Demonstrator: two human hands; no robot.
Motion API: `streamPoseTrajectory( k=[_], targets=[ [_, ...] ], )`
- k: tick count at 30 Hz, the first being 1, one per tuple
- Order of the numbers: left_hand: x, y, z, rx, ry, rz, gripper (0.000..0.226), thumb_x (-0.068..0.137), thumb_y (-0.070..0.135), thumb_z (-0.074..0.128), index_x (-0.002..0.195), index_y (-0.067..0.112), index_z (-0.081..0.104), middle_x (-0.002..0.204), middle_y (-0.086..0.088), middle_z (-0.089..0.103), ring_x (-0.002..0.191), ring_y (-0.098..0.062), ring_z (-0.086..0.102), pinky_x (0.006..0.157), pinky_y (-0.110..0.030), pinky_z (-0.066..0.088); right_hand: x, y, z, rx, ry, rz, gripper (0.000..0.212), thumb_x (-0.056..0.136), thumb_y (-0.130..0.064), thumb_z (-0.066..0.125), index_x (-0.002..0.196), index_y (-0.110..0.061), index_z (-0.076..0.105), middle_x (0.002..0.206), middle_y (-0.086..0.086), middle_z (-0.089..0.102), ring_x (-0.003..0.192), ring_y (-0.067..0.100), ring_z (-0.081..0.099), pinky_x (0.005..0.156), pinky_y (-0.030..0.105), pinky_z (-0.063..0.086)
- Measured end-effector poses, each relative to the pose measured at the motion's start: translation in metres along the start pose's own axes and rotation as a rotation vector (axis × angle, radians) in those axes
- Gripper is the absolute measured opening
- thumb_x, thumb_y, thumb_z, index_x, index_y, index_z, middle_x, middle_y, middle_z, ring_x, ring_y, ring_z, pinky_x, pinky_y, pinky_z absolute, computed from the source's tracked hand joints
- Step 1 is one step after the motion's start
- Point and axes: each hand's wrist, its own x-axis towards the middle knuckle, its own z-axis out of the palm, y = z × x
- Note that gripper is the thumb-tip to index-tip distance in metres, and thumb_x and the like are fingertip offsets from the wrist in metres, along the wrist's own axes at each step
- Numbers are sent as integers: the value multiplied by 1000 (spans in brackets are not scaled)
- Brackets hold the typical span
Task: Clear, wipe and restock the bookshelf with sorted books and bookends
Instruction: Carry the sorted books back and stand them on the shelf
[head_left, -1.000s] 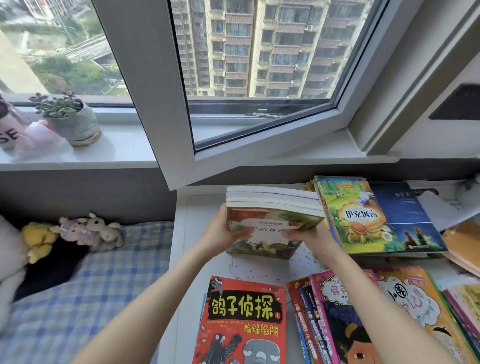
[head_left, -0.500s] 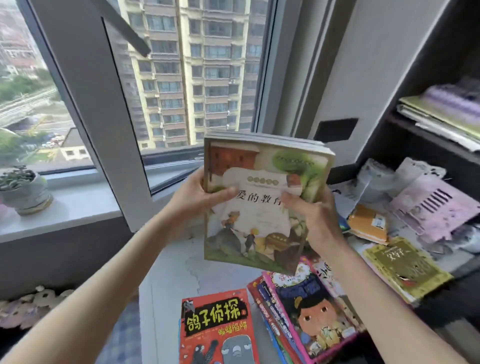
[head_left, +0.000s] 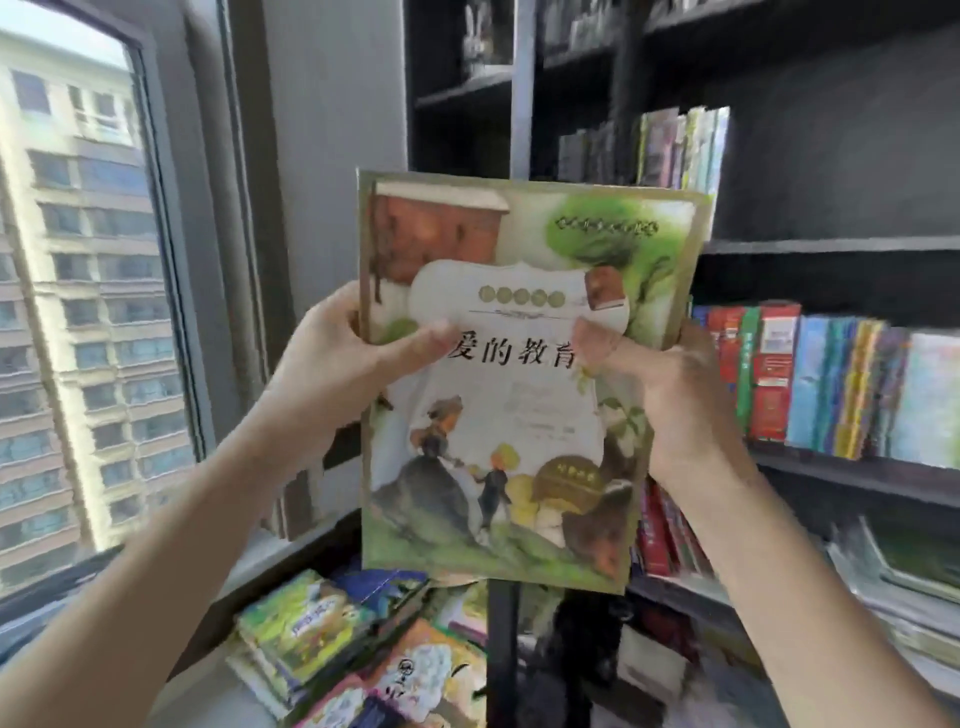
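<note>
Books (head_left: 509, 374) are being gripped upright by the left hand (head_left: 337, 364) and right hand (head_left: 670, 395) before the bookshelf (head_left: 831, 244).

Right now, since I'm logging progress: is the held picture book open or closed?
Closed: the book shows its full front cover, upright; left hand and right hand grip its side edges, thumbs on the cover.

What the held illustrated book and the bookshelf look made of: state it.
Illustrated book: paper or card cover, perhaps faintly glossy; printed artwork, thin flat edges. Bookshelf: dark matt boards, probably painted or laminated wood; blur hides any grain.
</note>
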Motion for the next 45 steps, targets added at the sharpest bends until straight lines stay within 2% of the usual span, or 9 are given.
streamPoseTrajectory(
  k=[8, 14, 19, 21, 24, 30, 36, 40, 45],
  targets=[
    [49, 91, 202, -173, -89, 98, 59, 56, 55, 76, 102, 20, 63, 94, 4, 74, 83, -12, 72, 78, -38, 59, 33, -121, -192, -222, 141, -53, 52, 54, -28, 85, 102, -12, 72, 104, 7, 73, 100, 27, 69, 96, 47, 49],
    [97, 126, 313, -151, 16, 197, 59, 60, 60, 80, 96, 19, 57, 92, 1, 70, 83, -18, 70, 75, -44, 59, 75, -175, -290, -360, 234, -39, 49, 56, -30, 77, 100, -13, 68, 90, -3, 75, 92, 18, 71, 81, 32, 52],
    [146, 142, 379, -26, 245, 242, 62, 67, 61, 75, 91, 10, 52, 81, 0, 60, 76, -18, 59, 68, -37, 50, 119, -193, -330, -932, 421, -95, 96, 62, -60, 78, 143, -24, 39, 138, -1, 55, 125, 19, 52, 105, 42, 41],
    [176, 143, 395, -19, 298, 197, 58, 70, 59, 74, 90, 12, 47, 78, 3, 53, 73, -15, 54, 62, -31, 42, 132, -194, -329, -1229, 560, -222, 97, 74, -61, 70, 149, -21, 25, 145, 3, 46, 129, 24, 47, 102, 38, 39],
    [229, 136, 416, -73, 350, 149, 57, 74, 55, 73, 98, 11, 46, 80, 4, 52, 74, -15, 53, 61, -29, 39, 154, -173, -322, -1436, 431, -412, 71, 83, -54, 64, 140, -18, 42, 134, 1, 52, 118, 20, 54, 90, 30, 40],
    [336, 123, 450, -30, 438, 179, 55, 79, 52, 70, 99, 13, 36, 69, 8, 38, 66, -13, 44, 47, -24, 25, 248, -99, -335, -1429, 46, -272, 69, 81, -56, 65, 138, -22, 44, 135, -3, 54, 122, 18, 52, 98, 35, 46],
    [414, 83, 490, 66, 450, 228, 55, 81, 47, 70, 111, 12, 39, 93, -1, 59, 86, -21, 60, 62, -31, 46, 365, -39, -360, -1455, 41, -209, 89, 74, -60, 69, 143, -20, 28, 129, 0, 57, 109, 20, 59, 84, 33, 54],
    [445, 51, 517, 128, 454, 187, 56, 80, 46, 70, 111, 12, 40, 102, -6, 62, 92, -24, 62, 63, -32, 42, 418, -6, -381, -1476, -24, -61, 96, 75, -52, 72, 147, -11, 22, 118, 3, 60, 101, 21, 61, 81, 37, 56],
    [479, 11, 545, 235, 494, 75, 57, 83, 47, 67, 119, 12, 41, 101, -6, 61, 89, -22, 63, 62, -30, 42, 449, 20, -406, -1392, -136, 64, 77, 80, -36, 75, 142, -15, 34, 127, 4, 56, 111, 21, 56, 93, 39, 51]
  ],
)
